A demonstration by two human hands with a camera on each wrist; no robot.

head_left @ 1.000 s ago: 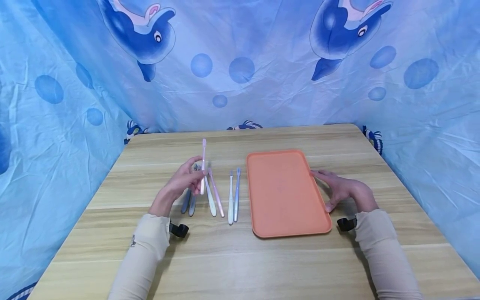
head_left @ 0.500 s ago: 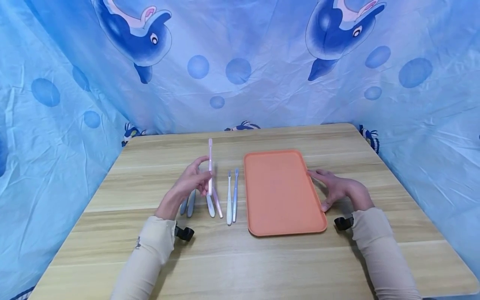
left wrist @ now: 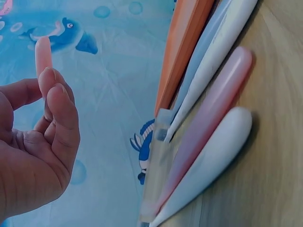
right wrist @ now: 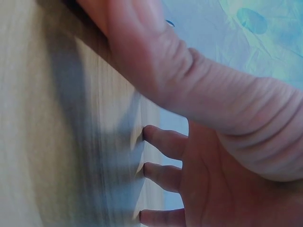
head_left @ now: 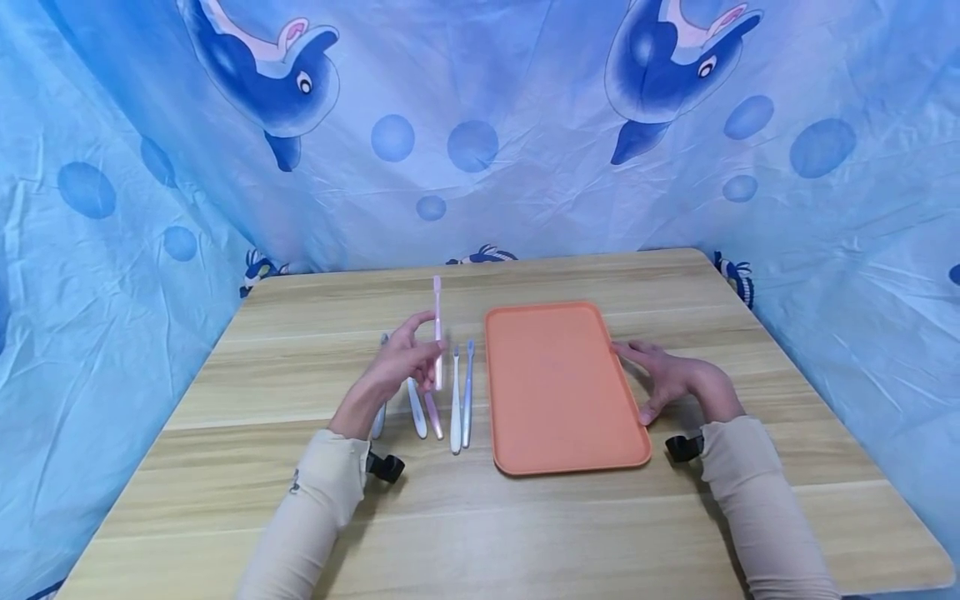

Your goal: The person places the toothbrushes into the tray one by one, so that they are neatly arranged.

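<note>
A pink toothbrush [head_left: 438,293] stands upright, pinched between the thumb and fingers of my left hand [head_left: 397,362]. That hand hovers over the toothbrushes on the table; in the left wrist view the pink handle end [left wrist: 43,56] sticks out past the fingertips. Beneath lie a second pink toothbrush [head_left: 434,419] and a white one [head_left: 417,410], their upper parts hidden by the hand. Just right of them, another white toothbrush [head_left: 456,412] lies beside a blue one [head_left: 468,404]. My right hand [head_left: 678,379] touches the right edge of the orange tray [head_left: 558,392] with thumb and forefinger, its fingers spread.
A grey-blue toothbrush [head_left: 379,422] lies partly hidden left of the others. All rest on a wooden table [head_left: 480,533]. Blue curtains [head_left: 510,217] with dolphins hang behind the table and along its sides.
My left hand has moved right with the pink toothbrush, from above the left toothbrushes toward the white and blue pair. The right hand stays at the tray's edge; the head view shifts slightly.
</note>
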